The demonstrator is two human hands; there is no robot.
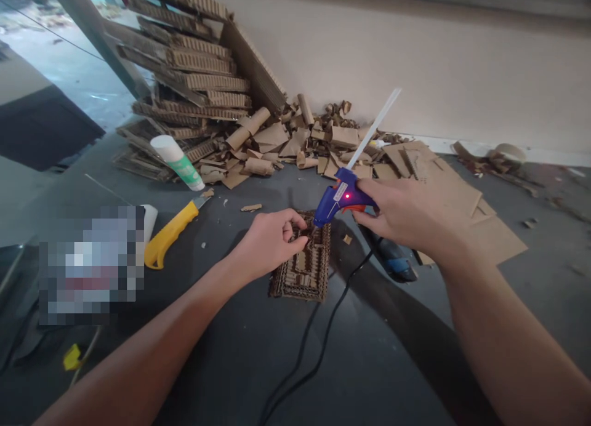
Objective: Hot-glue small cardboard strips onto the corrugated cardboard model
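Observation:
A blue hot glue gun (344,195) with an orange trigger and a lit red light is gripped in my right hand (401,213). Its nozzle points down at a small rectangular corrugated cardboard piece (305,278) with layered raised walls, lying on the dark table. A long clear glue stick (375,127) juts up from the gun's back. My left hand (270,241) reaches over the cardboard piece's left side, thumb and fingers curled close together above its far part. Whether something small sits between those fingertips I cannot make out.
Stacked cardboard frames (198,81) lean at the back left beside piled cardboard scraps (295,136). A white-green tube (178,161) and yellow utility knife (170,235) lie left. A black cord (327,327) crosses the front. Flat cardboard sheets (489,238) lie right, near scissors-like dark handles (397,263).

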